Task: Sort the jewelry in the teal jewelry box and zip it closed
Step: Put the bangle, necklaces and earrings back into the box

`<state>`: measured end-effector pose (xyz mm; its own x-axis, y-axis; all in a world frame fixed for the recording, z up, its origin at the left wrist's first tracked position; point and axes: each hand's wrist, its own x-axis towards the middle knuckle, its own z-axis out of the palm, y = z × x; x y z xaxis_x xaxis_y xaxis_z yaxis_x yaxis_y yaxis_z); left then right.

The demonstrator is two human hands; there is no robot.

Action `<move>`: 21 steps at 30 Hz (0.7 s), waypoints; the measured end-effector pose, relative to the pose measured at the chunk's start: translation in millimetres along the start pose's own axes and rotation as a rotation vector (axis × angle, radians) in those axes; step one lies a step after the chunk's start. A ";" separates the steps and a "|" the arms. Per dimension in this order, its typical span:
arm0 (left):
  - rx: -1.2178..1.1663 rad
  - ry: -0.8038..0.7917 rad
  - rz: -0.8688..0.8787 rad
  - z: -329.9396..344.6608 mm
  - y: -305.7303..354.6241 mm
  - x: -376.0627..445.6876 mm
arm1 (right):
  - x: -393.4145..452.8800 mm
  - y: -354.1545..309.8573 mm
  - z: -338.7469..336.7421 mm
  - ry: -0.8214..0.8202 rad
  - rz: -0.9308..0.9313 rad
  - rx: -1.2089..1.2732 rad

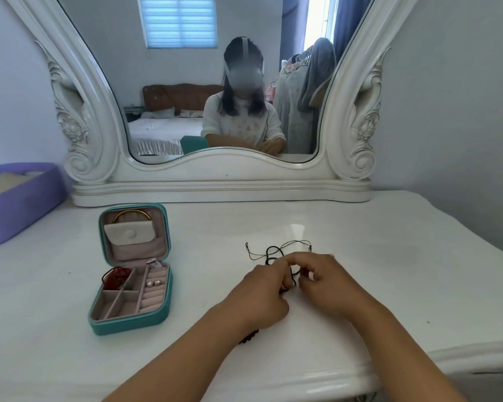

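Teal jewelry box (131, 314) open, lid (134, 233) hinged away, both hands' (262, 288) (328, 278) grip pinching black cord (273, 252)

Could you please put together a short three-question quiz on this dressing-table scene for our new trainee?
1. True or false: the teal jewelry box is zipped shut.
2. Which item lies in the box's rear-left compartment? A) red cord bracelet B) gold bangle C) stud earrings
3. What are the left hand and right hand working on?

Key:
1. False; it lies open on the white table.
2. A; the red cord bracelet is there, the gold bangle sits in the lid, and the stud earrings sit on the ring rolls.
3. A tangle of black cord jewelry, pinched between the fingers of both hands.
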<state>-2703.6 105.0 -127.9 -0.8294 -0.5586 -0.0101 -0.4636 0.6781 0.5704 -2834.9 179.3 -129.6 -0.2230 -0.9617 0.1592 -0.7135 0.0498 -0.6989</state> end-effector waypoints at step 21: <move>-1.209 0.452 -0.076 -67.3 -26.3 -12.9 | 21.7 -49.0 7.6 0.211 0.033 0.523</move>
<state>-2659.7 62.2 -87.5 -0.5248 -0.8486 0.0667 0.2670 -0.0897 0.9595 -2799.7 154.0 -97.2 -0.4059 -0.8845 0.2302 -0.2922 -0.1131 -0.9496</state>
